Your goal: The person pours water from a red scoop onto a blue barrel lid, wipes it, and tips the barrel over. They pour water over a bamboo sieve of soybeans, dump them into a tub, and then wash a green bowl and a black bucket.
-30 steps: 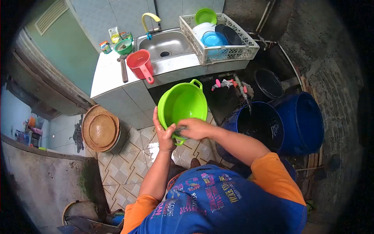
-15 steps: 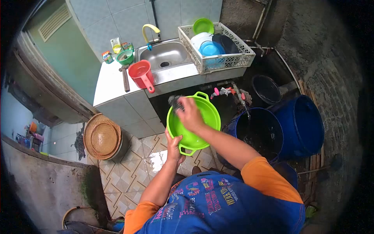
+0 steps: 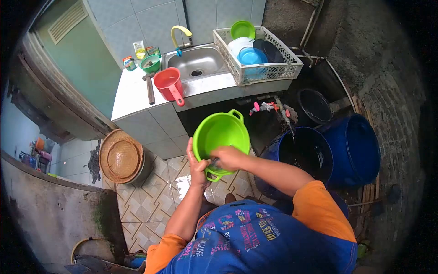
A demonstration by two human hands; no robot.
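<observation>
Head view: you look down on your 2 hands, which work on 1 basin held in the air above the wet tiled floor [image 3: 146, 196], just near of the counter.
Green basin [image 3: 221, 132]: it is tilted with its open side toward you, left of the 2 blue barrels [image 3: 356, 150]. It has 1 loop handle at the far rim and 1 at the near rim.
Left hand [image 3: 198, 166]: your fingers are curled tight over the near-left rim and carry the basin's weight.
Right hand [image 3: 229, 157]: it is closed in a fist around a dark scrubber [image 3: 213, 162], pressed on the inner wall just beside the near handle.
Done, by my reading: the upper inside wall looks bright and free of dirt. I cannot tell whether soap is on it.
Left, by my reading: the near wall under your fist is in hand now. The outside cannot be judged from this angle. The basin is neither rinsed nor racked yet.
Dish rack [image 3: 273, 71]: far right of the sink [image 3: 196, 61], it already holds a small green bowl plus white, blue and dark plates, so part of the load looks finished.
Counter: 1 red dipper [image 3: 168, 84] and 1 little green pot [image 3: 150, 64] stand left of the sink. Whether they are clean, I cannot tell.
Water: the nearer barrel, just right of the basin, stands open with a dark inside.
</observation>
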